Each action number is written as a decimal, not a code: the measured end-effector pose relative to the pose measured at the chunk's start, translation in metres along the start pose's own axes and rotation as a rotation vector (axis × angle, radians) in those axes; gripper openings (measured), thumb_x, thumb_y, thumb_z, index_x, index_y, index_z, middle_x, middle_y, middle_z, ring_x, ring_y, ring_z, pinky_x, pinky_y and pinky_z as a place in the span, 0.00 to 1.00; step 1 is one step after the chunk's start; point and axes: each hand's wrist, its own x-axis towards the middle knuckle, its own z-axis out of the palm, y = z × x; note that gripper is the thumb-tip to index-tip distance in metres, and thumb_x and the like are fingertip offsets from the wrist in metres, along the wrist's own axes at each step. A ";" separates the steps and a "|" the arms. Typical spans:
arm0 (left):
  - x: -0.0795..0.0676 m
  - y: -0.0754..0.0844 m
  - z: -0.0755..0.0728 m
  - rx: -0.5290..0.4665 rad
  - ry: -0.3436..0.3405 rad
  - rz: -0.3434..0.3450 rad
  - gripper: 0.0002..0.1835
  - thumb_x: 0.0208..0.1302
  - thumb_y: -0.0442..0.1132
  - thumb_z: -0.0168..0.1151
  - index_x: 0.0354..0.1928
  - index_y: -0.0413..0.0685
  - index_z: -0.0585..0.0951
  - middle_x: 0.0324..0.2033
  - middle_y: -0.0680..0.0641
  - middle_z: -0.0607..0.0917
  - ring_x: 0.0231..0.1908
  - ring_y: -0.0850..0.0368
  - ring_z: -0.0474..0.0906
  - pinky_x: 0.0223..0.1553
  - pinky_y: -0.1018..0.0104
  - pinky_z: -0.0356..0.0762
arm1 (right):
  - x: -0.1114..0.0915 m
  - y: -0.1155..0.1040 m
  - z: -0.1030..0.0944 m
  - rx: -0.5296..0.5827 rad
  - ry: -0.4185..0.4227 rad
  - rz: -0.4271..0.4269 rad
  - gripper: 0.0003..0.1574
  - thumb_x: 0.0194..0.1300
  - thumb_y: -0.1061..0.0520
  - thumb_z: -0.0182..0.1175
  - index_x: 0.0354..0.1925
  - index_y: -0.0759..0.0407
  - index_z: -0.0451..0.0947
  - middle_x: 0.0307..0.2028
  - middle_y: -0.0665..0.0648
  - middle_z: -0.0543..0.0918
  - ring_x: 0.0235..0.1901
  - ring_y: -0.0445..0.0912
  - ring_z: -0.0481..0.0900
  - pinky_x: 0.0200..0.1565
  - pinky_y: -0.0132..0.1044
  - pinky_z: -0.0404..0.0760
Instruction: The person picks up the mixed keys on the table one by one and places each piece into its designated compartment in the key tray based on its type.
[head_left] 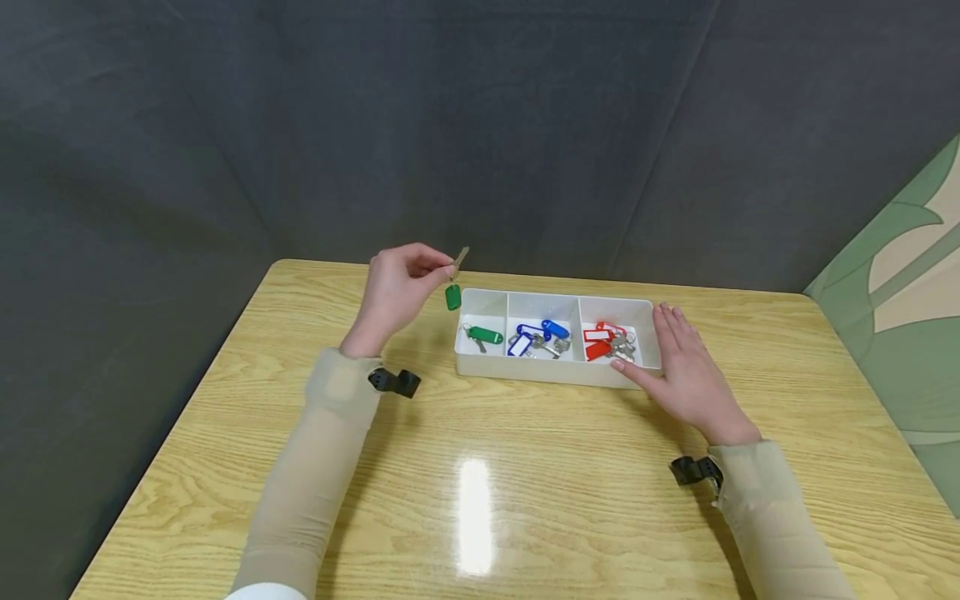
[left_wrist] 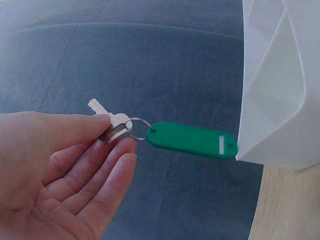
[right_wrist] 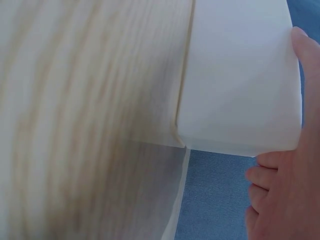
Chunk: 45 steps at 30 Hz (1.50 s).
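My left hand [head_left: 397, 287] is just off the left end of a white three-part box [head_left: 525, 369]. Thumb and fingertips pinch a metal key [left_wrist: 119, 120], its toothed end pointing up. From its ring hangs a green key tag [left_wrist: 192, 140], which overlaps the box's corner in the left wrist view. At the other end, my right hand [head_left: 693, 379] rests against the box, fingers stretched along the end wall and thumb at the front rim. Inside the left compartment lies a key with a green tag [head_left: 485, 335].
Keys with blue tags [head_left: 555, 329] fill part of the middle compartment, and keys with red tags [head_left: 597, 351] lie in the right one. The box stands on a wood-grain table [head_left: 570, 483], with a dark cloth [head_left: 465, 125] behind it.
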 end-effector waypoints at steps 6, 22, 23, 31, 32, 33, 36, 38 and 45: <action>0.000 0.004 0.006 -0.002 -0.021 0.004 0.06 0.68 0.38 0.70 0.43 0.46 0.89 0.38 0.50 0.89 0.36 0.57 0.83 0.41 0.61 0.81 | 0.000 0.001 0.001 -0.002 0.009 -0.006 0.68 0.68 0.28 0.58 0.80 0.68 0.38 0.78 0.70 0.43 0.78 0.61 0.35 0.75 0.52 0.36; -0.005 0.001 0.030 -0.057 -0.076 0.003 0.04 0.68 0.36 0.70 0.42 0.45 0.88 0.36 0.51 0.88 0.33 0.58 0.82 0.38 0.63 0.81 | 0.000 0.002 0.003 0.003 0.018 -0.009 0.68 0.68 0.28 0.59 0.80 0.68 0.38 0.78 0.71 0.44 0.78 0.62 0.37 0.75 0.50 0.36; -0.005 0.000 0.032 -0.059 -0.083 -0.003 0.04 0.68 0.36 0.69 0.42 0.45 0.88 0.36 0.51 0.88 0.34 0.58 0.82 0.38 0.63 0.81 | 0.000 0.002 0.003 0.005 0.018 -0.009 0.68 0.68 0.28 0.59 0.80 0.68 0.38 0.78 0.71 0.44 0.78 0.62 0.37 0.75 0.50 0.36; -0.012 -0.009 0.044 -0.054 -0.120 -0.023 0.03 0.68 0.35 0.69 0.41 0.45 0.88 0.36 0.52 0.87 0.34 0.56 0.81 0.39 0.62 0.81 | -0.001 0.002 0.004 0.011 0.017 -0.006 0.68 0.68 0.28 0.59 0.80 0.67 0.38 0.79 0.70 0.44 0.78 0.60 0.35 0.75 0.50 0.36; -0.013 -0.011 0.046 -0.049 -0.125 -0.024 0.03 0.68 0.35 0.69 0.41 0.45 0.88 0.36 0.52 0.88 0.34 0.57 0.81 0.39 0.62 0.81 | -0.001 0.002 0.004 0.011 0.018 -0.006 0.68 0.68 0.28 0.59 0.80 0.67 0.38 0.78 0.70 0.44 0.78 0.60 0.35 0.75 0.50 0.36; -0.014 -0.012 0.047 -0.046 -0.132 -0.027 0.03 0.68 0.35 0.69 0.41 0.45 0.88 0.36 0.52 0.88 0.34 0.57 0.81 0.39 0.63 0.81 | -0.001 0.002 0.004 0.010 0.020 -0.007 0.68 0.68 0.28 0.59 0.80 0.67 0.38 0.78 0.70 0.44 0.78 0.60 0.35 0.75 0.50 0.36; -0.017 -0.017 0.052 -0.039 -0.154 -0.040 0.04 0.68 0.36 0.69 0.41 0.45 0.88 0.36 0.51 0.88 0.34 0.57 0.82 0.39 0.63 0.81 | -0.001 0.002 0.004 0.009 0.021 -0.007 0.68 0.68 0.28 0.59 0.80 0.67 0.38 0.78 0.70 0.44 0.78 0.60 0.35 0.75 0.50 0.36; -0.018 -0.020 0.054 -0.037 -0.168 -0.053 0.04 0.69 0.36 0.69 0.41 0.45 0.88 0.36 0.52 0.87 0.34 0.57 0.81 0.38 0.63 0.81 | -0.001 0.002 0.004 0.008 0.019 -0.007 0.68 0.68 0.28 0.59 0.80 0.67 0.37 0.78 0.70 0.44 0.78 0.60 0.35 0.75 0.50 0.36; -0.019 -0.024 0.059 -0.035 -0.174 -0.071 0.06 0.69 0.37 0.68 0.43 0.45 0.89 0.37 0.51 0.88 0.36 0.57 0.82 0.40 0.62 0.81 | -0.001 0.001 0.004 0.012 0.018 -0.012 0.68 0.68 0.28 0.59 0.80 0.68 0.38 0.78 0.71 0.44 0.78 0.61 0.36 0.75 0.50 0.35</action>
